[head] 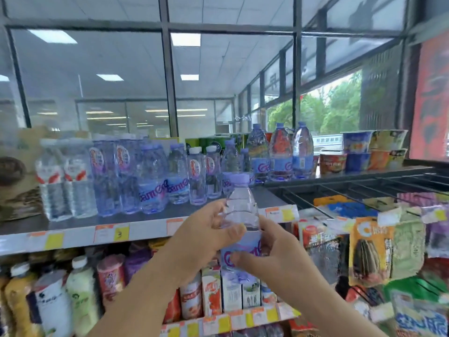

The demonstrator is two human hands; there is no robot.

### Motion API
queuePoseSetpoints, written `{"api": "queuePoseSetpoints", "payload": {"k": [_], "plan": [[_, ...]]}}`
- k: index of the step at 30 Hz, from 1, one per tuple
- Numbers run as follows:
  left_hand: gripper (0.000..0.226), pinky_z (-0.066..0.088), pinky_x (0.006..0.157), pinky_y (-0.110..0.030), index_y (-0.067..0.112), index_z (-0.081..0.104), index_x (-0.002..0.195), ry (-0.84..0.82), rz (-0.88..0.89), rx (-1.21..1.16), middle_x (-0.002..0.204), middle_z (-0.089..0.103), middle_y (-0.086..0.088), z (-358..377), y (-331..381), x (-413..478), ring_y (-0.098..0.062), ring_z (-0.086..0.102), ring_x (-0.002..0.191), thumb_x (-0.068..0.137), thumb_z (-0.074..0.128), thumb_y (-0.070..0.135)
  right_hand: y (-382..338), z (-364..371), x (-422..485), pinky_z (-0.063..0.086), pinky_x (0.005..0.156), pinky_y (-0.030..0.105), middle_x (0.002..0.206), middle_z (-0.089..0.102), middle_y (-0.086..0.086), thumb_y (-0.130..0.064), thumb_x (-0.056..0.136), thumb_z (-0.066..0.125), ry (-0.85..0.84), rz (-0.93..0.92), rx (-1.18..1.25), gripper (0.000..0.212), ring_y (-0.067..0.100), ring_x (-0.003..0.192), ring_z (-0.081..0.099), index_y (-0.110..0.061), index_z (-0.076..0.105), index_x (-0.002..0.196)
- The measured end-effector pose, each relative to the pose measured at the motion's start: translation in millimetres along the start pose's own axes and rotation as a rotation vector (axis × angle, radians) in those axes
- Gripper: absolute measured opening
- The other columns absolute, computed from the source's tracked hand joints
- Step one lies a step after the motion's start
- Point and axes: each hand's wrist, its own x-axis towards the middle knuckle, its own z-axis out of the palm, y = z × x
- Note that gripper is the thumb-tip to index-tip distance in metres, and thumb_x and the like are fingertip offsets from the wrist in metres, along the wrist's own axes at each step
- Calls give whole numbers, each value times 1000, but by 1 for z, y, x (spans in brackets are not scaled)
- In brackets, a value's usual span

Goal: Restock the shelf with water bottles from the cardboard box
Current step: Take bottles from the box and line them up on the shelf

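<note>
Bright, even light from ceiling panels [185, 39] at twelve o'clock and daylight through windows [335, 113] at two; edges smeared, bent, softly blurred.

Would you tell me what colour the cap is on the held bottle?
The cap is pale purple; head view.

Bare forearms reaching up from 7 and 5 o'clock and meeting at centre, left hand [206, 239] gripping the bottle [240, 210] from its 9 o'clock side, thumb lying across the front, right hand [274, 256] gripping it lower from 3 o'clock, thumb pressing forward.
</note>
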Motion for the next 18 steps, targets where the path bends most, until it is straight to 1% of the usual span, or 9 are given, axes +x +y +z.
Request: {"api": "queuePoseSetpoints", "payload": {"k": [1, 3, 5, 6, 9, 11, 13, 16, 18], "plan": [[61, 57, 81, -33, 28, 52, 132, 2, 24, 31, 111, 73, 4, -2, 0, 9, -15, 70, 102, 78, 80, 35, 0, 0, 9, 58, 81, 32, 99, 73, -17, -38, 70, 83, 15, 1, -8, 58, 1, 88, 69, -38, 57, 122], [48, 55, 92, -34, 33, 52, 127, -2, 59, 73, 116, 70, 7, -9, 1, 29, -10, 66, 107, 84, 74, 30, -1, -2, 29, 56, 70, 24, 96, 73, -15, -39, 68, 83, 58, 18, -49, 67, 0, 81, 69, -33, 53, 128], [64, 49, 102, -37, 36, 43, 140, -11, 99, 99, 132, 61, 6, -19, 3, 48, -11, 57, 122, 85, 74, 35, -2, -3, 52, 57, 75, 29, 103, 72, -13, -54, 57, 83, 103, 31, -99, 91, 4, 87, 69, -31, 45, 137], [70, 47, 105, -37, 37, 40, 143, -11, 129, 93, 136, 57, 7, -25, 2, 58, -11, 54, 127, 83, 75, 39, -3, -2, 63, 58, 80, 35, 106, 71, -12, -57, 54, 83, 121, 26, -123, 94, 6, 90, 70, -32, 45, 137], [66, 43, 107, -35, 36, 42, 144, 19, 153, 115, 137, 55, 9, -50, -6, 84, -9, 51, 127, 85, 71, 41, -4, -6, 94, 58, 82, 40, 99, 73, -11, -51, 60, 85, 204, 6, -168, 75, 9, 86, 71, -34, 53, 125], [55, 44, 95, -22, 31, 47, 141, 25, 137, 157, 135, 56, 10, -65, -16, 96, -6, 53, 122, 90, 66, 35, 0, -15, 113, 57, 81, 38, 103, 72, -10, -54, 60, 84, 263, 22, -211, 81, 10, 86, 70, -32, 50, 130], [49, 42, 76, -9, 27, 51, 139, 21, 91, 167, 134, 58, 10, -76, -26, 107, -3, 55, 115, 92, 64, 30, 6, -25, 128, 54, 72, 32, 100, 69, -6, -52, 63, 83, 313, 60, -257, 82, 10, 79, 67, -27, 46, 132], [46, 39, 63, -5, 29, 52, 138, 38, 47, 186, 133, 59, 12, -79, -36, 119, 6, 55, 103, 93, 64, 26, 16, -36, 148, 43, 52, 28, 77, 64, 5, -41, 72, 82, 326, 110, -314, 67, 10, 51, 51, -23, 45, 125], [47, 40, 59, -4, 30, 51, 139, 26, 37, 221, 134, 58, 13, -74, -38, 129, 11, 53, 98, 94, 63, 25, 25, -39, 160, 43, 51, 30, 77, 66, 8, -39, 72, 82, 318, 111, -340, 69, 11, 48, 48, -21, 45, 128]]}}
